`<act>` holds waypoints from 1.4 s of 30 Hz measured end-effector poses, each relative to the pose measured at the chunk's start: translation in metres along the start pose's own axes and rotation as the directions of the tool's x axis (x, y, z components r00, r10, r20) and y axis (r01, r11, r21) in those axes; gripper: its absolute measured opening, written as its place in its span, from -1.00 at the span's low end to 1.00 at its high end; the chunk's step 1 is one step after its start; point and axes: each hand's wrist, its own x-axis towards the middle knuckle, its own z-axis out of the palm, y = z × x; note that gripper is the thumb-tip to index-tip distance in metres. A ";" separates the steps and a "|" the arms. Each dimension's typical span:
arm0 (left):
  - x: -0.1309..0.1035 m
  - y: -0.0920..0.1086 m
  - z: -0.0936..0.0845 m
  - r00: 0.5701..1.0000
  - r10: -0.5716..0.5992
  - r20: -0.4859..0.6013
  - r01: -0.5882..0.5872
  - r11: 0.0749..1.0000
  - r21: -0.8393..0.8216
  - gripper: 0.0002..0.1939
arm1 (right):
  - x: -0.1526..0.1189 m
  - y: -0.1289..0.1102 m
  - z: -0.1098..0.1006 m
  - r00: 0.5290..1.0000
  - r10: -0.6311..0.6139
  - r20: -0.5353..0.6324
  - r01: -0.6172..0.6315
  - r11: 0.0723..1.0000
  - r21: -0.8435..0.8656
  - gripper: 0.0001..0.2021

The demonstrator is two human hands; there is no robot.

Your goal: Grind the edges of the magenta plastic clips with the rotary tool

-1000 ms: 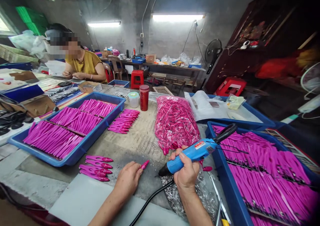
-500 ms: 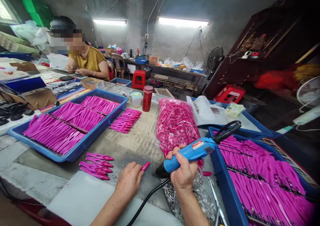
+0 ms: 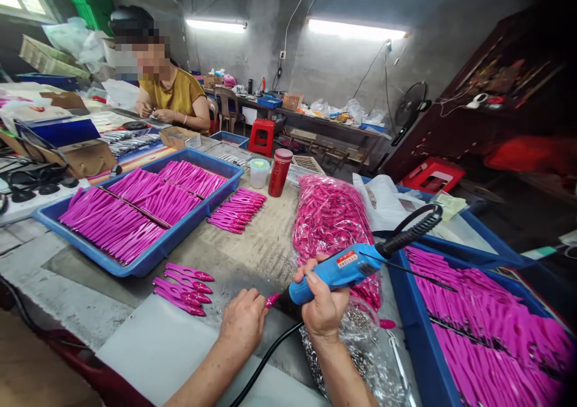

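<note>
My left hand [image 3: 244,318] is closed around a magenta piece, whose glossy dark-pink tip [image 3: 272,300] sticks out to the right. Wrapped round a blue electric screwdriver [image 3: 333,273] is my right hand [image 3: 325,305]; the tool's black nose is at the pink tip, and whether they touch is hard to tell. A small pile of magenta pieces [image 3: 183,290] lies left of my left hand. Behind the tool stands a clear bag of dark-pink parts [image 3: 331,214]. Under my right forearm is a plastic bag of small metal parts [image 3: 360,335].
Blue trays of magenta pieces stand at left [image 3: 135,269] and right [image 3: 412,335]. Another pile [image 3: 237,210], a red bottle [image 3: 280,174] and a lidded cup [image 3: 258,174] are farther back. A person in a yellow top [image 3: 178,97] sits at the far left. A black cord [image 3: 270,356] crosses the front.
The screwdriver's nose and the pink tip have come together from a visible gap. The whole view has shifted, so the surroundings appear farther right.
</note>
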 end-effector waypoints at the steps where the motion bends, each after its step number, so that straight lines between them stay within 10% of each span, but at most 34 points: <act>1: 0.000 0.000 0.000 1.000 -0.002 0.003 0.002 1.000 0.004 -0.80 | 0.000 0.001 0.001 1.000 -0.002 0.012 0.002 1.000 0.002 -0.74; 42: -0.001 0.000 0.015 0.989 0.058 -0.133 -0.060 0.998 -0.008 -0.82 | -0.001 0.008 0.026 0.989 0.023 0.145 -0.008 0.995 -0.103 -0.75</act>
